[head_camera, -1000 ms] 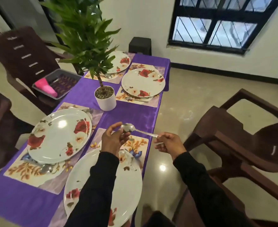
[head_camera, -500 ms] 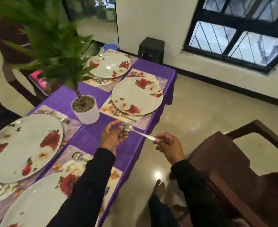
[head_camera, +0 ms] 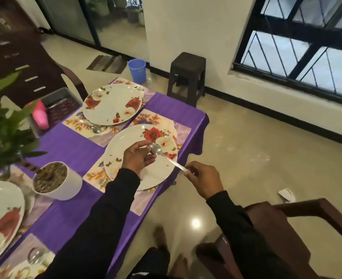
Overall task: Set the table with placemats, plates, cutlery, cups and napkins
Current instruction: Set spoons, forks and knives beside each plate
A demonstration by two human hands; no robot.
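A metal spoon (head_camera: 166, 158) is held in the air between both hands above a floral plate (head_camera: 125, 141) on a floral placemat (head_camera: 183, 128). My left hand (head_camera: 138, 158) pinches the spoon's bowl. My right hand (head_camera: 203, 181) pinches the end of its handle, just past the table's right edge. A second floral plate (head_camera: 111, 103) lies on its own placemat behind, with a spoon (head_camera: 95, 129) at its near rim. Part of a third plate (head_camera: 1, 216) shows at the lower left, and another spoon (head_camera: 35, 255) lies on the nearest placemat.
A purple cloth (head_camera: 79, 150) covers the table. A potted plant in a white pot (head_camera: 65, 186) stands at its middle. A grey tray (head_camera: 59, 103) with a pink item and cutlery rests on a chair to the left. A dark stool (head_camera: 187, 77), blue bucket (head_camera: 137, 70) and brown chair (head_camera: 290, 224) stand around.
I have moved along the table toward its far end. Both hands carried the spoon forward, from beside the near setting to above the far right plate.
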